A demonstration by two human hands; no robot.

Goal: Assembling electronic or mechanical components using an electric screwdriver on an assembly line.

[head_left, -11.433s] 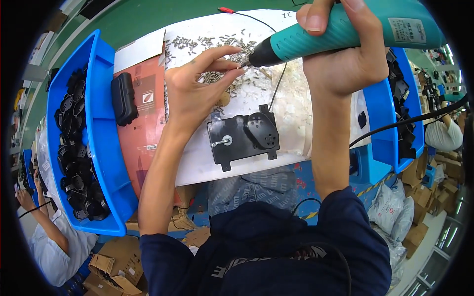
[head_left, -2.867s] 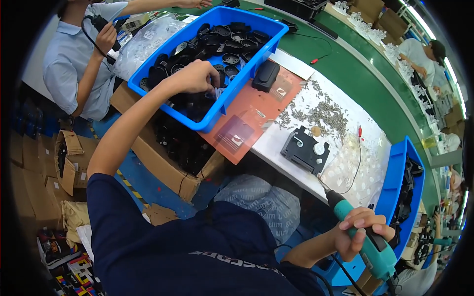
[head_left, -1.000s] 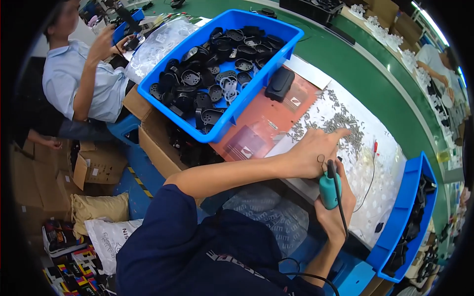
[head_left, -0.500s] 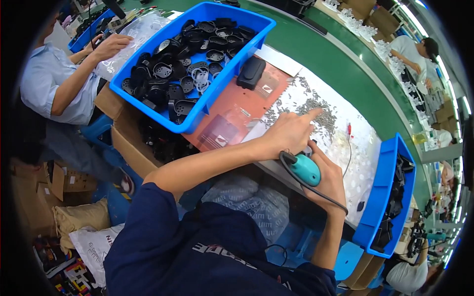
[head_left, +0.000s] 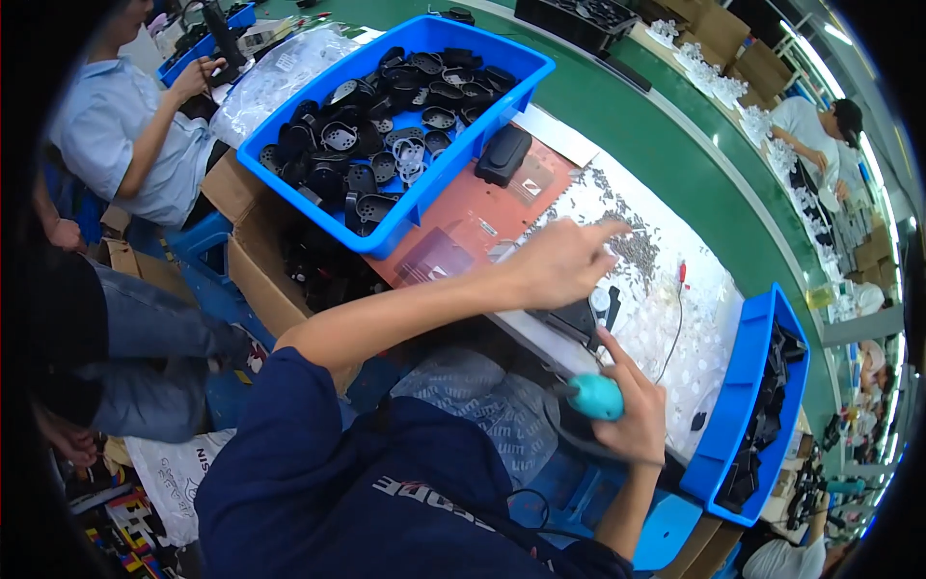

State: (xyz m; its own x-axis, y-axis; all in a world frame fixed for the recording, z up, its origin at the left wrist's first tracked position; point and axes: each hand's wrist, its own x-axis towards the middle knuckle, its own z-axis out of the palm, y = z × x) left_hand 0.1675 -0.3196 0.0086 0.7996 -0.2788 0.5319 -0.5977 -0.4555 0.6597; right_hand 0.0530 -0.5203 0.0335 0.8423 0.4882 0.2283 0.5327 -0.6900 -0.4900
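Left hand (head_left: 559, 262) has lifted above black part (head_left: 577, 318); right hand (head_left: 632, 417) grips screwdriver (head_left: 595, 397).

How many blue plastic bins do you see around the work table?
3: one large blue plastic bin full of black parts at the table's left, one narrow blue plastic bin at its right edge, one small blue bin by the co-worker, top left. Others may be hidden.

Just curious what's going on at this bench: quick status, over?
Left hand open, fingers over the pile of small screws. Right hand gripping the teal electric screwdriver. Black part between the hands, unobstructed.
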